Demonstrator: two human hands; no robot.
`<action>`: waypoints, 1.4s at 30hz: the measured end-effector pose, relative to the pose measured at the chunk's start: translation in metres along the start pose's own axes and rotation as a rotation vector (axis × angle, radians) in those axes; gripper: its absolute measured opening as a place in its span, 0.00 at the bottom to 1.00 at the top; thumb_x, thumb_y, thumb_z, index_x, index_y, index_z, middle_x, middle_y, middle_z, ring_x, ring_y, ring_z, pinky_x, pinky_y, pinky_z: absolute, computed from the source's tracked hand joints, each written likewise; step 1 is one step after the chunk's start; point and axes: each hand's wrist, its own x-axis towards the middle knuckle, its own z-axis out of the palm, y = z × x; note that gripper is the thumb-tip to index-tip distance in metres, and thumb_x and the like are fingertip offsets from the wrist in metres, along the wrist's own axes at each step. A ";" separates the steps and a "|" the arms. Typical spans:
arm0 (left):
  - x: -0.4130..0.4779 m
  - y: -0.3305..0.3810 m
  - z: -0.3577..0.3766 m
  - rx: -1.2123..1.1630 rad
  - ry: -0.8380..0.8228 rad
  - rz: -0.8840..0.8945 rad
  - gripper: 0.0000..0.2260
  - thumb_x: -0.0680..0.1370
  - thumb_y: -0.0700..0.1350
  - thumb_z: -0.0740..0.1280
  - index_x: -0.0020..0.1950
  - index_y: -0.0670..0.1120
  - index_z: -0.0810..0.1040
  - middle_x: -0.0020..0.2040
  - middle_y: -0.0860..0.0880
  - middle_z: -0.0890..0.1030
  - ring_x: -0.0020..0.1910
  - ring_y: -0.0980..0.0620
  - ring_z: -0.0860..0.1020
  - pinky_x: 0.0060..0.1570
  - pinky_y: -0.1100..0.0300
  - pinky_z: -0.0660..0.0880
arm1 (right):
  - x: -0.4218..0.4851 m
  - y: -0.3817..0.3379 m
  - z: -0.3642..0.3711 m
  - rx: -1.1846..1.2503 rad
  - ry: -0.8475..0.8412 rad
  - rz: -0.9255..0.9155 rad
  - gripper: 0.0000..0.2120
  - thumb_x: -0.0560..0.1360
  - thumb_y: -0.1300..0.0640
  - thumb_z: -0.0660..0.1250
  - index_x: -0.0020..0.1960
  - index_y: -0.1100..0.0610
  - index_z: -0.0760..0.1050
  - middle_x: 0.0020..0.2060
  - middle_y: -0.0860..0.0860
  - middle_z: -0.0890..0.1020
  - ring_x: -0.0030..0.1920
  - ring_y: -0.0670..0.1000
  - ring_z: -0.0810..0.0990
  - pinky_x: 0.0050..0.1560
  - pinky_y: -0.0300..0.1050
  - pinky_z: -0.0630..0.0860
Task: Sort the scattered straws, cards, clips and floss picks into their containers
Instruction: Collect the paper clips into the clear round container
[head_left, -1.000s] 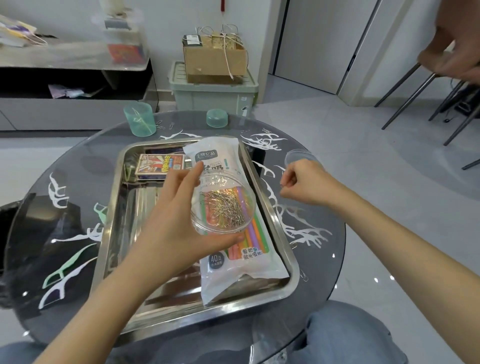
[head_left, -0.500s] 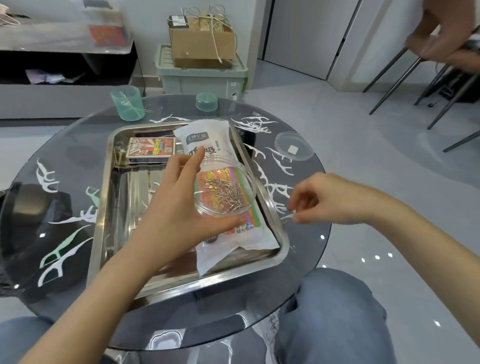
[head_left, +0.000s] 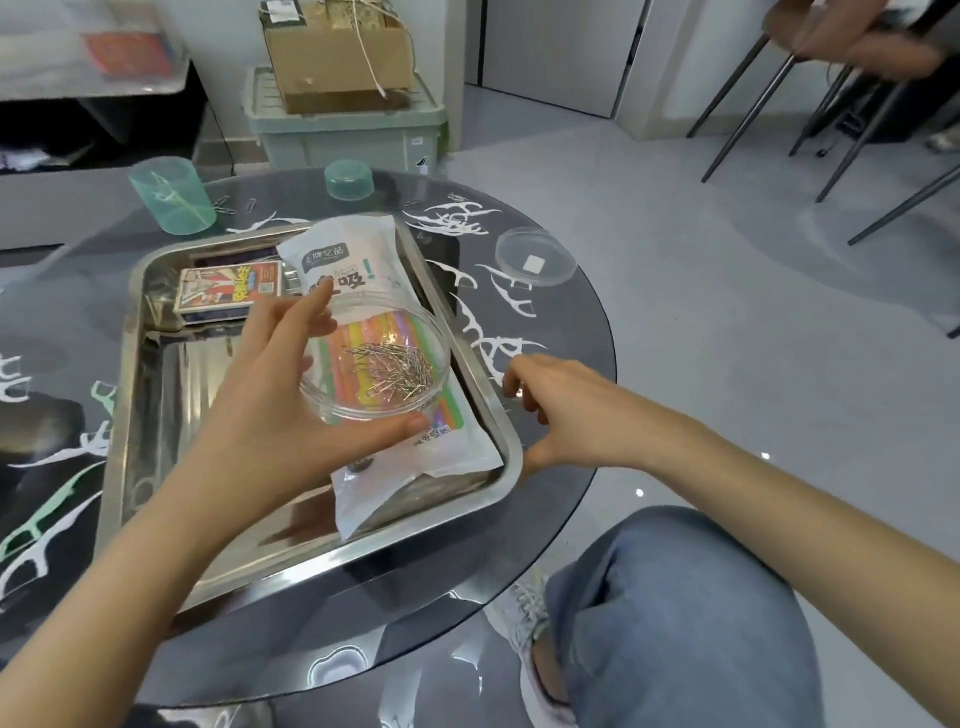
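- Left hand (head_left: 270, 410): grips the dish (head_left: 379, 358) by its left side, thumb at the near rim, fingers at the far rim, held above the tray (head_left: 130, 322).
- Dish: clear and round, with clips (head_left: 400, 366) heaped on its right side.
- Right hand (head_left: 561, 410): wide, fingers bent down and thumb spread, nothing seen in it. It is low over the table (head_left: 571, 332), just right of the tray.
- Floss picks (head_left: 493, 348): white, on the table just beyond the right fingertips, lying at mixed angles.
- Key relation: the right hand is the nearer to these picks, and the dish lies to its left across the tray rim.
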 end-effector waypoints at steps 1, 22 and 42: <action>0.000 -0.001 0.000 -0.008 0.002 0.000 0.54 0.54 0.66 0.73 0.76 0.50 0.58 0.62 0.59 0.65 0.60 0.67 0.69 0.60 0.66 0.66 | 0.001 0.000 0.001 0.020 0.018 -0.018 0.32 0.62 0.44 0.78 0.57 0.55 0.68 0.48 0.48 0.71 0.45 0.48 0.71 0.45 0.42 0.72; -0.007 0.006 0.008 -0.110 -0.022 0.004 0.54 0.53 0.66 0.74 0.76 0.52 0.59 0.63 0.57 0.66 0.62 0.64 0.70 0.61 0.62 0.68 | 0.017 -0.007 -0.001 -0.064 0.090 0.032 0.02 0.69 0.63 0.64 0.40 0.59 0.76 0.30 0.46 0.74 0.36 0.50 0.72 0.39 0.42 0.71; -0.009 0.000 0.013 -0.015 -0.027 0.028 0.56 0.54 0.75 0.68 0.77 0.52 0.56 0.61 0.60 0.62 0.62 0.62 0.68 0.61 0.67 0.64 | -0.011 -0.033 -0.059 0.305 0.226 -0.026 0.08 0.70 0.57 0.74 0.49 0.50 0.82 0.38 0.41 0.83 0.40 0.38 0.81 0.44 0.30 0.74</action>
